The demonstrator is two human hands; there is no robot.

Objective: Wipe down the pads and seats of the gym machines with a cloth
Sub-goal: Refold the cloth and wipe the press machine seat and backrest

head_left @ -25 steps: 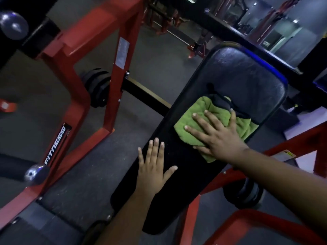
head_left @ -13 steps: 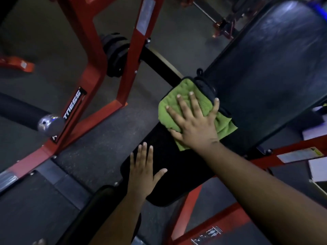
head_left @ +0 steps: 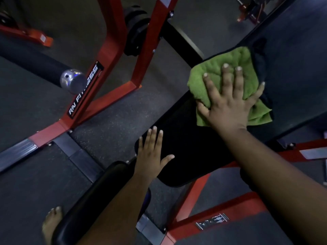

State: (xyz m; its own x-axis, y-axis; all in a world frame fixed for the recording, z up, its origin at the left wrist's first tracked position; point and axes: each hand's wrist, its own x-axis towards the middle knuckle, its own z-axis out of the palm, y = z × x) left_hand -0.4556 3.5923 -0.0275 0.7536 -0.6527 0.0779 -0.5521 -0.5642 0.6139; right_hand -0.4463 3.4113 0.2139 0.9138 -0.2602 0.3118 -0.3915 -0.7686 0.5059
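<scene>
While the right hand [head_left: 228, 106] is pressing the green cloth [head_left: 228, 71] flat against the black pad [head_left: 292, 71], the cloth is lying further along the pad's left edge than half a second ago, and its near corner is now hanging just past that edge; the fingers [head_left: 238, 82] are spreading straight across the fabric, the thumb is lying along its lower left corner, and nothing is being pinched or curled around. The left hand [head_left: 152, 154] is resting palm down on the lower end of the same pad, fingers straight and close together, thumb angled out to the right, in much the same spot as before. The view is sitting lower than it did a second ago, so a second rounded black cushion [head_left: 85, 207] and a bare foot [head_left: 51, 221] on the floor [head_left: 113, 124] are now showing at the bottom left. The cloth is looking thick, nubbly and folded, with a dark edge along its far side; the pad is looking smooth and faintly glossy, like vinyl, long with rounded corners, tilting up to the right. The red frame [head_left: 113, 50] is made of square painted tubing carrying a black label with white lettering; a dark roller with a shiny metal cap [head_left: 72, 82] is pointing out beside it; the floor is a speckled rubbery mat.
</scene>
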